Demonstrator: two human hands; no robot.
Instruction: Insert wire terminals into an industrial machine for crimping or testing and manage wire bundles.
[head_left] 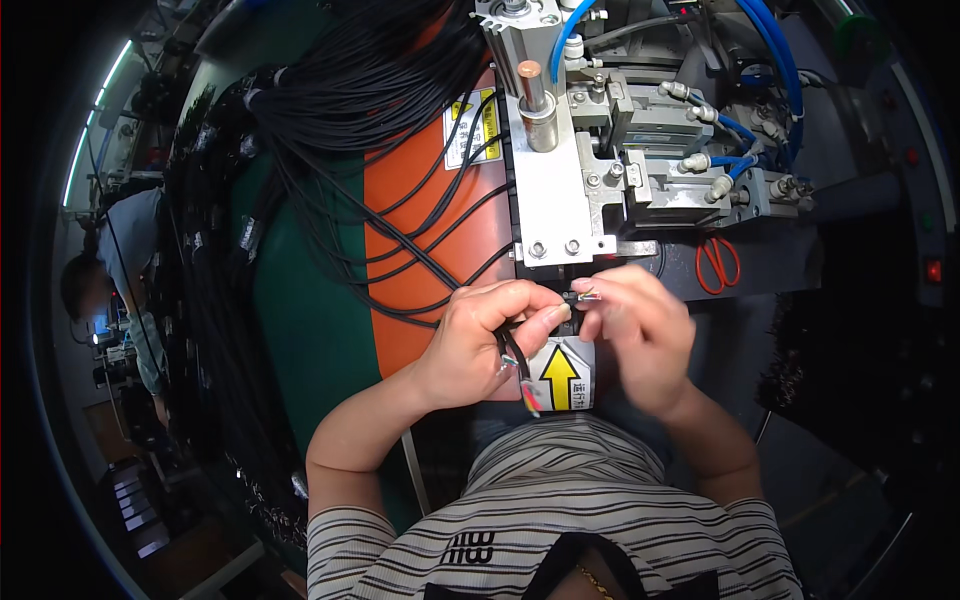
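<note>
My left hand (462, 338) is closed round black cables (514, 352), thumb and forefinger pinched together close to the front of the metal machine (555, 205). One cable end hangs below that hand and shows pink and yellow inner wires (530, 397). Opposite it, my right hand (645, 335) has its fingers curled in a pinch at a short bunch of thin coloured wires (590, 296). The fingers partly cover these wires, and the right hand is slightly blurred. Below both hands lies a label with a yellow arrow (560, 375).
A thick bundle of black cables (370, 100) spreads across the orange and green work surface (310, 300) at left. Blue air hoses (790, 60) run over the machine's cylinders. Red loop handles (716, 265) lie on the right. Another person (130, 250) sits at far left.
</note>
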